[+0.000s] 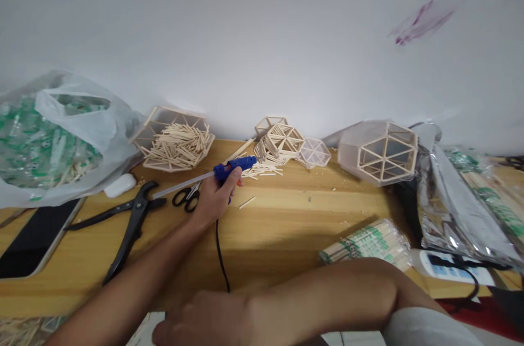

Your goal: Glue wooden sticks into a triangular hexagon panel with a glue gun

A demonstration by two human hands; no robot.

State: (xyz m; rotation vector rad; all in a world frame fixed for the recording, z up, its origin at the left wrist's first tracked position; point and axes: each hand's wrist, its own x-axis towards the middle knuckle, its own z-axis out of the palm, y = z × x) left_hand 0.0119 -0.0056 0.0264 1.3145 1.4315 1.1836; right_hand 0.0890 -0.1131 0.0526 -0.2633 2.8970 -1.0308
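My left hand (213,198) was closed round the glue gun (234,167), its tip turned away from my wrist, likely to spare my skin the heat. The cord (220,258) ran from below the gun towards me, leaving its front free. Left of the gun, a bowl (154,126) held short sticks (180,144), I think to stop them scattering. My right hand (204,318), nearer me than the gun, was blurred; I couldn't tell its fingers' opening or any hold.
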